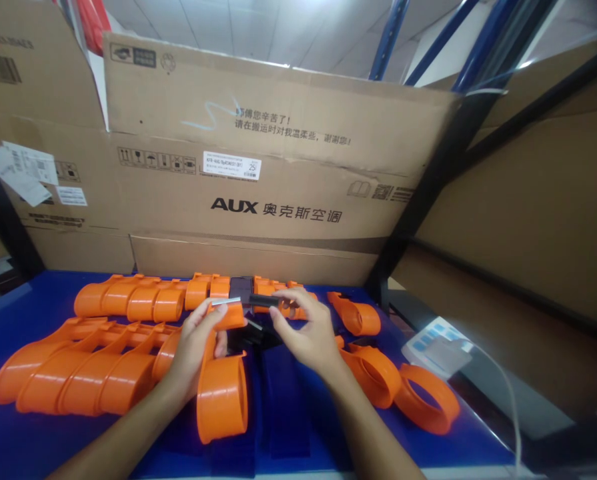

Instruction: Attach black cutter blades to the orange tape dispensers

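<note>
My left hand (194, 350) is closed around an orange plastic part with a wide ring-shaped lower end (223, 400). A silver toothed strip (227, 301) lies along the top of that part, by my thumb. My right hand (308, 333) pinches a short black bar (263, 301) between thumb and fingers. The bar points left toward the silver strip, with a small gap between them. Below and between my hands lie dark pieces (251, 333) on the blue table surface, partly hidden and hard to make out.
Rows of similar orange parts (88, 380) stand at the left, with more along the back (143, 300). Several others (425, 400) lie at the right, near a white-and-blue box (435, 347) and a pale cable (511, 393). A large cardboard panel (278, 243) rises behind the table (338, 447).
</note>
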The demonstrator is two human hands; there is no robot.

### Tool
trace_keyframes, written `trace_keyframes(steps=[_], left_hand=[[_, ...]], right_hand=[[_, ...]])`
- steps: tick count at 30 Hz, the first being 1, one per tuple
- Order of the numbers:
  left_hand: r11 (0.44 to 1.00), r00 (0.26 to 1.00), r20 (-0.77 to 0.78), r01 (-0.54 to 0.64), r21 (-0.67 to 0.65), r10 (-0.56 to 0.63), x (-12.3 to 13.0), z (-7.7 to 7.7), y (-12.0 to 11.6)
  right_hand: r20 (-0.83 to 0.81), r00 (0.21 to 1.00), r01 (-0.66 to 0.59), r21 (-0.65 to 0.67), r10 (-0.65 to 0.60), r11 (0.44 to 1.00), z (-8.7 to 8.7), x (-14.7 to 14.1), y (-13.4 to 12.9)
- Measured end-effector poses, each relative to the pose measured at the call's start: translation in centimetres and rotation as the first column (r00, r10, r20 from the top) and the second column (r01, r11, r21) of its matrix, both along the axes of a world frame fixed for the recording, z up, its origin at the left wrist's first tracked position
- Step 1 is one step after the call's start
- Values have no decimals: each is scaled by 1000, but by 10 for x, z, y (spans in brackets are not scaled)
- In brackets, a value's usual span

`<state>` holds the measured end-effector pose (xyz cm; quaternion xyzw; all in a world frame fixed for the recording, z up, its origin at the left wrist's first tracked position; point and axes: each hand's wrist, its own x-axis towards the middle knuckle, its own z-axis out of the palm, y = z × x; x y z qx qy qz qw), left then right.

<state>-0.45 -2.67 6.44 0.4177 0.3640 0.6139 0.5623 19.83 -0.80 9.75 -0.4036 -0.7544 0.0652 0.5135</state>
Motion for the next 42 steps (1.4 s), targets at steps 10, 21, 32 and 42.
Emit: trace_keyframes(steps=[10, 21, 32, 42], left_hand=[[1000, 1000, 2, 12, -13, -12, 2, -1, -2], [1000, 1000, 0, 13, -12, -13, 3, -3, -1], [999, 999, -24, 36, 19, -36, 2, -5, 0], [986, 979, -145, 155, 64, -144, 5, -11, 1]], right_hand=[[266, 963, 76, -136, -38, 988, -2, 10, 11], [484, 875, 137, -206, -21, 969, -10, 0, 9], [448, 894, 82, -175, 5, 981, -8, 2, 8], [32, 980, -186, -231, 198, 955, -1, -6, 3]])
